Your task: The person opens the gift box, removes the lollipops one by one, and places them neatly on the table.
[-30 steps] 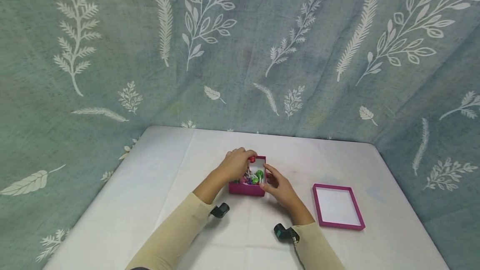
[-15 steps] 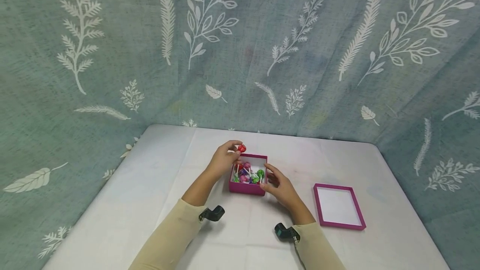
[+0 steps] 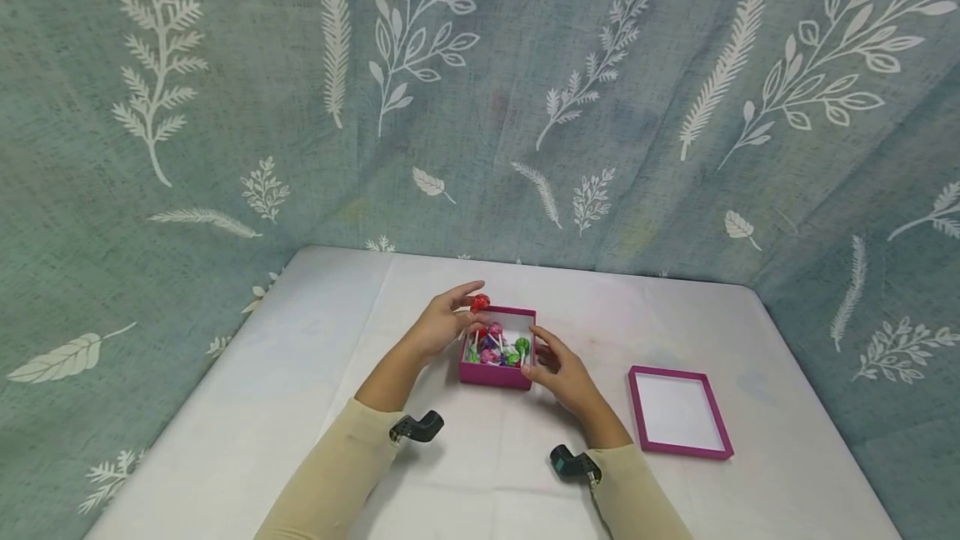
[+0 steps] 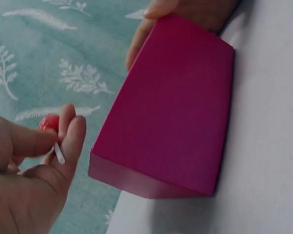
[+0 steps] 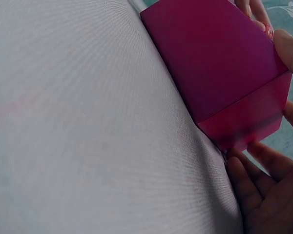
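My left hand (image 3: 435, 332) pinches a red-wrapped lollipop (image 3: 481, 302) over the far left corner of a magenta box (image 3: 495, 376). In the left wrist view, the lollipop's white stick (image 4: 59, 153) pokes out below the thumb and fingers. The box sits topless on the table, with several pink, green, red and purple lollipops (image 3: 491, 355) inside. My right hand (image 3: 564, 377) holds the box's right side, thumb at the near corner and index finger farther back. In the right wrist view, its other fingers (image 5: 271, 161) lie low against the side wall.
A matching magenta lid (image 3: 681, 411) lies to the right with its white inside facing up. White cloth covers the table (image 3: 375, 457). Behind it hangs a blue-green curtain (image 3: 480, 107) printed with white leaves. Each wrist wears a small black camera (image 3: 417, 427).
My left hand has moved left and up out of the box, bringing the red lollipop with it, then dips slightly. The lollipops inside are uncovered to view. My right hand stays at the box.
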{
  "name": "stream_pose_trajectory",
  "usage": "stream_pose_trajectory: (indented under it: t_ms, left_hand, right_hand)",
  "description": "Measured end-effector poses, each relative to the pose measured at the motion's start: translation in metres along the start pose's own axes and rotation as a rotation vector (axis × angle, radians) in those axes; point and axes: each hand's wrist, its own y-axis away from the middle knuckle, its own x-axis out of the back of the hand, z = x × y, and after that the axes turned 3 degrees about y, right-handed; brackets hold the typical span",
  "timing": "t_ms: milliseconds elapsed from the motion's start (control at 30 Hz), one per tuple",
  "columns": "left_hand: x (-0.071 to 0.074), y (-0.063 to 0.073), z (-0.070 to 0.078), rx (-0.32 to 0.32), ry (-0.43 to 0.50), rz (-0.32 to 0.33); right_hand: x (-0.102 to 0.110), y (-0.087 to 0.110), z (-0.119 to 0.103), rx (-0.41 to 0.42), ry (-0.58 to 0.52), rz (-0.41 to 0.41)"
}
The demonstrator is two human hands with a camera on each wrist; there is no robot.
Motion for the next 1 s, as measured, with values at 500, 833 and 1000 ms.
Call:
stream_pose_trajectory:
  t_ms: [500,833,1000]
  left_hand:
    - [0.015,0.001,-0.001,-0.007,-0.051,0.104]
    - [0.037,0.005,-0.019,-0.033,-0.161,0.126]
    - [0.049,0.008,-0.024,-0.028,-0.255,0.124]
  right_hand:
    - [-0.003,-0.011,0.029,0.018,0.001,0.056]
    - [-0.004,-0.009,0.031,0.017,-0.026,0.028]
    - [-0.002,-0.002,0.009,0.005,-0.021,0.012]
